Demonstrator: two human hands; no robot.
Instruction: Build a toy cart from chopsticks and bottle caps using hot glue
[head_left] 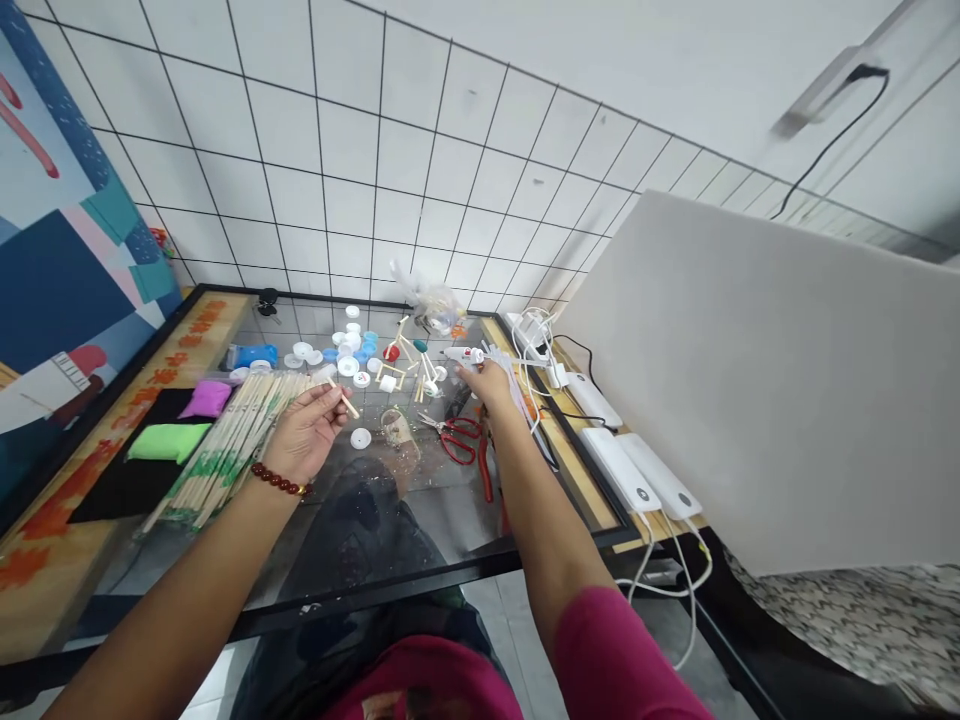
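Note:
My left hand (pixel 309 428), with a beaded bracelet at its wrist, pinches a short wooden stick (pixel 345 400) above the glass tabletop. Wrapped bundles of chopsticks (pixel 232 435) lie just beside and under that forearm. At the right, my right hand (pixel 484 382) is closed on a white glue gun (pixel 463 355), whose nozzle points left. Between the hands stand a small stick frame (pixel 390 374) and several white and blue bottle caps (pixel 347 366). A lone white cap (pixel 361 438) lies nearer me.
Red-handled scissors (pixel 456 440) and red-handled pliers (pixel 485 470) lie near my right forearm. A plastic bag (pixel 435 305) sits at the back. Green (pixel 166 442) and pink packets (pixel 206 399) are at left; white power banks (pixel 619 468) and cables at right.

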